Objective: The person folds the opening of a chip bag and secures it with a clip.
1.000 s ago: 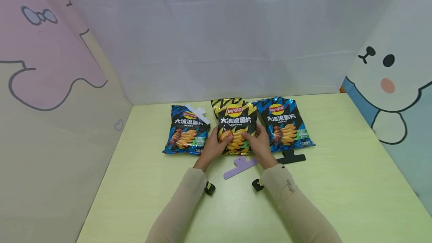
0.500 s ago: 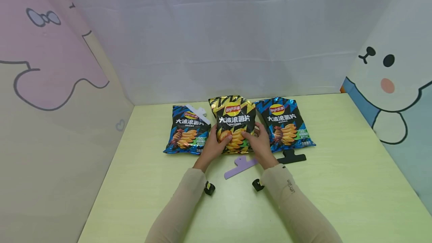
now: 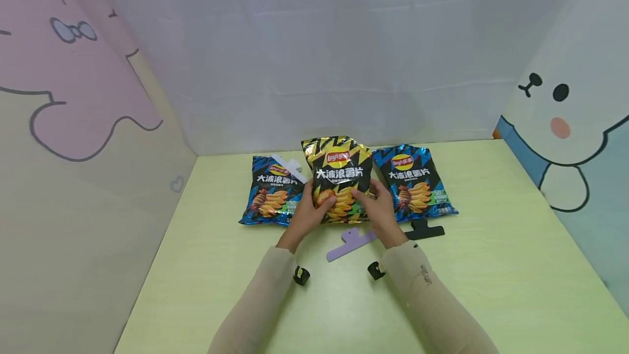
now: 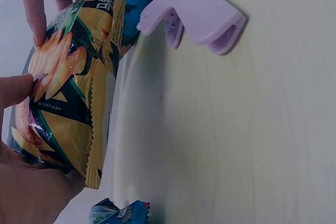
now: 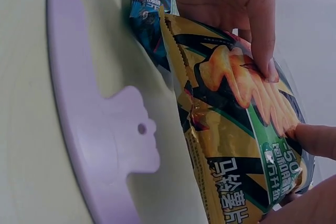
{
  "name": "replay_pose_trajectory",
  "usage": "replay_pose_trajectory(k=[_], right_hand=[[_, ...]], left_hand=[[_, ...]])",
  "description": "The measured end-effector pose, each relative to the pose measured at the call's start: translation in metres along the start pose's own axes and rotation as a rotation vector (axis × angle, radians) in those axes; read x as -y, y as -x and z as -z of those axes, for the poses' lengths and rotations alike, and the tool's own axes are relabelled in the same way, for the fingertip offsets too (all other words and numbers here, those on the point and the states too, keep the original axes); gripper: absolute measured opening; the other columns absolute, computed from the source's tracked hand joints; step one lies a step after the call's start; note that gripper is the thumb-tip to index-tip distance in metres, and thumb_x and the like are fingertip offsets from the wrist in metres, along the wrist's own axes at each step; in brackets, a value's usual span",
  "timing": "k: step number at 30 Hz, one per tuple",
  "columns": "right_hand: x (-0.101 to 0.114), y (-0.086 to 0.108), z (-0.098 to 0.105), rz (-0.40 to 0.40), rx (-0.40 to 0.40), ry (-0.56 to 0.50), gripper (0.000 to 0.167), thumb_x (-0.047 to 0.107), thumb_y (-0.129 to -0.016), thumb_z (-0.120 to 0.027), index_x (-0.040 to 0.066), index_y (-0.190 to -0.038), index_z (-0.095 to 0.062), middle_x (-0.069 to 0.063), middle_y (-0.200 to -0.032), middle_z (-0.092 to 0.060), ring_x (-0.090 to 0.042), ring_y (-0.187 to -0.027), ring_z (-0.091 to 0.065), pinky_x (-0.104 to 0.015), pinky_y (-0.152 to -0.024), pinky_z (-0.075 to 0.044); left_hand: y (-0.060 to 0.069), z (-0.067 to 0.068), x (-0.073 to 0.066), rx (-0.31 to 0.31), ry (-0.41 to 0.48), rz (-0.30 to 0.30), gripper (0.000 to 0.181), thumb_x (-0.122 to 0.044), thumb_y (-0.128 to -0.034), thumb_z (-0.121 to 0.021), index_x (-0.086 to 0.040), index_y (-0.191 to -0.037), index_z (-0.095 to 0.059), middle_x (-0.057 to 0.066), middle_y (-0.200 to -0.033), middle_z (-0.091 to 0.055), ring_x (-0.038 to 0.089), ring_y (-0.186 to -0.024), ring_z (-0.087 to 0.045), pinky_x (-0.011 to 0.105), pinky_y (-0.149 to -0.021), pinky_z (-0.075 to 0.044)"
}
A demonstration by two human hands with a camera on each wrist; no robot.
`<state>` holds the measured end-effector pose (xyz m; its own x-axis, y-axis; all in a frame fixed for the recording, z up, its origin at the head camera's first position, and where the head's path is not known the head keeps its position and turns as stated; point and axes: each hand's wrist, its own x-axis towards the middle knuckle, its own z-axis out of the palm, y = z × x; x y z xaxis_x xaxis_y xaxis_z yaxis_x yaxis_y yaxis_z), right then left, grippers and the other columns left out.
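Observation:
Both hands grip a yellow and black chip bag (image 3: 342, 171) by its lower sides, thumbs on the front. The left hand (image 3: 307, 216) is at its left side, the right hand (image 3: 381, 213) at its right. In the left wrist view the yellow bag (image 4: 68, 87) is tilted, its bottom seam clear of the table. The right wrist view shows the yellow bag (image 5: 231, 114) between both hands. A purple clip (image 3: 350, 243) lies in front of it, partly behind the right wrist in the head view.
A blue chip bag (image 3: 269, 193) lies to the left with a white clip (image 3: 289, 167) across its top corner. Another blue chip bag (image 3: 416, 182) lies to the right, a black clip (image 3: 425, 229) just in front of it. Behind the table (image 3: 196, 266) hangs a pale cloth.
The yellow bag has shifted slightly left and up in the head view, held by both hands. The head view has moved slightly. The clips and blue bags stay where they lay.

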<state>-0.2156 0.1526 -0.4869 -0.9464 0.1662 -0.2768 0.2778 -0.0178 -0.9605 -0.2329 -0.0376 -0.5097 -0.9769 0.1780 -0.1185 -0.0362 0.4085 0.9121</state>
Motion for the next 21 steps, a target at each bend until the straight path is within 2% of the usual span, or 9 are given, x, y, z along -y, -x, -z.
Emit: replay_pose_trajectory(k=[3, 11, 15, 21], right_hand=[[0.004, 0.005, -0.001, 0.016, 0.012, 0.007, 0.067, 0.026, -0.097, -0.069, 0.009, -0.153, -0.038, -0.015, -0.154, -0.043, -0.031, -0.132, -0.046, -0.046, -0.110, -0.043], [0.014, 0.019, -0.006, 0.035, 0.019, 0.021, 0.061, 0.030, -0.096, -0.069, 0.012, -0.148, -0.045, -0.012, -0.148, -0.049, -0.026, -0.119, -0.051, -0.036, -0.098, -0.045], [0.017, 0.025, -0.009, 0.034, 0.031, 0.016, 0.062, 0.030, -0.095, -0.070, 0.013, -0.148, -0.045, -0.010, -0.149, -0.047, -0.027, -0.122, -0.051, -0.036, -0.101, -0.045], [0.021, 0.034, -0.014, 0.050, 0.051, 0.015, 0.059, 0.030, -0.095, -0.071, 0.014, -0.146, -0.047, -0.010, -0.147, -0.049, -0.028, -0.124, -0.052, -0.038, -0.103, -0.045]], left_hand=[[0.005, 0.004, -0.003, -0.004, 0.002, -0.011, 0.090, -0.054, -0.0946, -0.064, -0.019, -0.161, -0.015, 0.019, -0.153, -0.043, 0.038, -0.135, -0.050, 0.058, -0.113, -0.041], [0.020, 0.016, -0.011, -0.022, 0.017, -0.069, 0.089, -0.054, -0.0939, -0.065, -0.020, -0.161, -0.017, 0.017, -0.148, -0.049, 0.035, -0.128, -0.056, 0.056, -0.109, -0.045], [0.026, 0.022, -0.012, -0.028, 0.022, -0.096, 0.086, -0.051, -0.0951, -0.065, -0.020, -0.160, -0.018, 0.017, -0.147, -0.049, 0.034, -0.127, -0.057, 0.055, -0.107, -0.047], [0.034, 0.029, -0.013, -0.053, -0.006, -0.101, 0.086, -0.052, -0.0947, -0.064, -0.020, -0.160, -0.018, 0.017, -0.149, -0.047, 0.035, -0.131, -0.054, 0.057, -0.110, -0.044]])
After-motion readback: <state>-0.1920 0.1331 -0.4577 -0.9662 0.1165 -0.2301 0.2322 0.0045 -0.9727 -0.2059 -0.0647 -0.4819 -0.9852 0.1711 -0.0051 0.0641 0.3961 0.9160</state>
